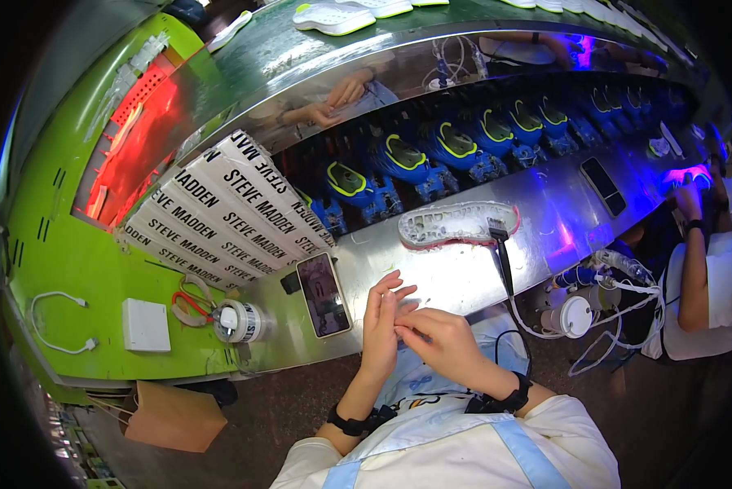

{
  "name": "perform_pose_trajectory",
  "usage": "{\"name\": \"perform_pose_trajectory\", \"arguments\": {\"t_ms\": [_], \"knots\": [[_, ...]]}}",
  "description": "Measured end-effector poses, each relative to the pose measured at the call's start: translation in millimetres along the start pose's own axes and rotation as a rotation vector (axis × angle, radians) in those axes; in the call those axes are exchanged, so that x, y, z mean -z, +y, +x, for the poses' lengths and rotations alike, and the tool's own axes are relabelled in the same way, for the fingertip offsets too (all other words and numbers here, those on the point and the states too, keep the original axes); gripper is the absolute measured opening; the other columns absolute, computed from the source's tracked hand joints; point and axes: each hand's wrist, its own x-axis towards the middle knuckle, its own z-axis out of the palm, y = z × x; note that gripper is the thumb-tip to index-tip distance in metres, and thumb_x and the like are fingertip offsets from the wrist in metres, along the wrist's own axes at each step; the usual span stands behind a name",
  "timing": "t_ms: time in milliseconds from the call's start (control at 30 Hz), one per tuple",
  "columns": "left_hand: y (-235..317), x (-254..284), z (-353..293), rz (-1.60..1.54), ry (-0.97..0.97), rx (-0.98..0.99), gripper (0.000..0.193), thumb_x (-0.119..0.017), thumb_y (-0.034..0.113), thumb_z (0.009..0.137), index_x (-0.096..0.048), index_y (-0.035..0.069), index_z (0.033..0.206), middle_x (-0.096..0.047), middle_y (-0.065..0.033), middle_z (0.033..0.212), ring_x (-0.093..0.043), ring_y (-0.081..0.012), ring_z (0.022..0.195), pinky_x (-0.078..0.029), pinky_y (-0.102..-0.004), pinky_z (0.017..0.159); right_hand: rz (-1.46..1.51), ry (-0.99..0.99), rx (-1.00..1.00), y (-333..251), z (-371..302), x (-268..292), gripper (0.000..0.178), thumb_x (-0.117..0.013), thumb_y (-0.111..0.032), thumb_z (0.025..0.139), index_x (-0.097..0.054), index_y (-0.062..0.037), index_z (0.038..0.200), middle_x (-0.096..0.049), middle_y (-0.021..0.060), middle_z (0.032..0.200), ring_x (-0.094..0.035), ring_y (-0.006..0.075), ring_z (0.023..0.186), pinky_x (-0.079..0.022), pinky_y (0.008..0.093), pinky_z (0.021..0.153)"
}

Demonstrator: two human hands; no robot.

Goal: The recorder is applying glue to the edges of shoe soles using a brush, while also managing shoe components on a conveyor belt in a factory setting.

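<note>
My left hand [382,322] is raised in front of my body at the bench edge, its fingers stretched out and slightly apart. Against its palm side, my right hand [446,341] has its fingertips pinched together; whether anything small is between them I cannot make out. Just beyond both hands, a whitish shoe sole [443,226] with a pink-red edge lies on the metal bench [415,277]. A black-handled brush [503,259] rests with its head on the sole's right end, and a white tube runs from its handle. Left of my hands lies a phone [324,295].
Blue shoes [403,155] with yellow-green collars line the rack behind. A box covered in printed tape [227,208], red-handled scissors [191,306], a tape roll [240,322] and a white box [146,324] stand left. At right are a lidded cup [576,316], another phone [602,186] and a co-worker's arm [694,261].
</note>
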Motion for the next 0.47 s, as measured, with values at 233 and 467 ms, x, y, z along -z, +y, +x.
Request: {"name": "perform_pose_trajectory", "arguments": {"t_ms": [233,467], "knots": [[-8.4,4.6,5.4,0.15,0.03,-0.15,0.026,-0.038,0.021,0.098,-0.046,0.003,0.116,-0.036,-0.0139,0.135,-0.051,-0.0214,0.112,-0.046,-0.0332,0.088,0.048,-0.028,-0.066,2.1,2.1,0.1,0.011,-0.066,-0.007,0.078,-0.066,-0.0004,0.086,-0.064,0.0095,0.075,-0.061,0.0183,0.06,-0.049,0.0275,0.054],[-14.2,8.3,8.6,0.315,0.057,-0.233,0.026,-0.044,0.021,0.097,-0.047,0.003,0.115,-0.035,-0.0135,0.135,-0.051,-0.0204,0.111,-0.046,-0.0333,0.088,-0.009,0.02,-0.03,1.7,3.0,1.7,0.009,-0.067,-0.011,0.074,-0.063,-0.0051,0.08,-0.061,0.0065,0.072,-0.062,0.0197,0.062,-0.049,0.0308,0.055]]}}
